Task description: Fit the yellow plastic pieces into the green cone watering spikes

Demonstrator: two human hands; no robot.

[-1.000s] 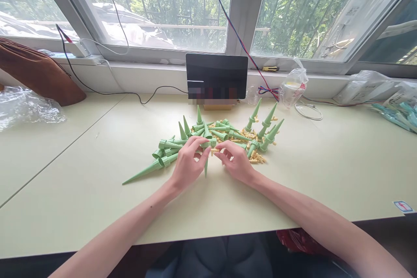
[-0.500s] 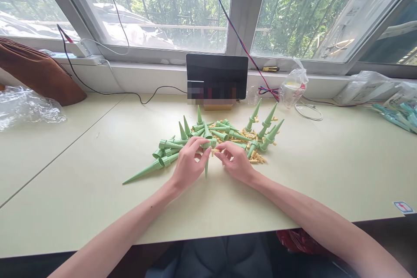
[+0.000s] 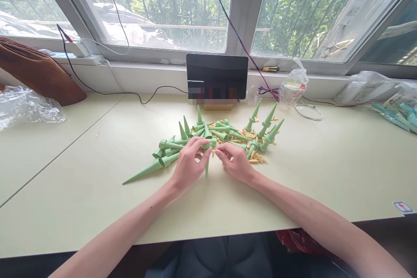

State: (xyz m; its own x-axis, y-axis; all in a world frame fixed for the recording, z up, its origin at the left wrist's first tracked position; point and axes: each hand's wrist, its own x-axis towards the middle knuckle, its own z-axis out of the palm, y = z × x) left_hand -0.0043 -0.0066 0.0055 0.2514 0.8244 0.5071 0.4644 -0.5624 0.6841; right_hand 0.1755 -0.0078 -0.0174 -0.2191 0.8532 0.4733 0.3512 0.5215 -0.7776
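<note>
My left hand [image 3: 193,158] is closed around the collar of a green plastic watering spike [image 3: 206,170], whose tip points down toward me. Thumb and fingers of my right hand [image 3: 233,160] pinch at a small tan plastic valve [image 3: 213,153] at the side of that collar. How far the valve sits in the collar is hidden by the fingers. Just beyond both hands lies a heap of loose green spikes [image 3: 169,144]. To the right, several spikes stand point up with tan valves on them [image 3: 269,137], among loose tan valves [image 3: 257,157].
A tablet [image 3: 216,76] stands behind the heap against the window ledge. To its right are a plastic bag with a cup [image 3: 293,87] and a coiled white cable [image 3: 309,112]. A brown bag [image 3: 39,71] and clear plastic wrap [image 3: 29,108] lie at the left.
The small tan valve has turned slightly at the collar between my right fingertips. Both hands stay in nearly the same place.
</note>
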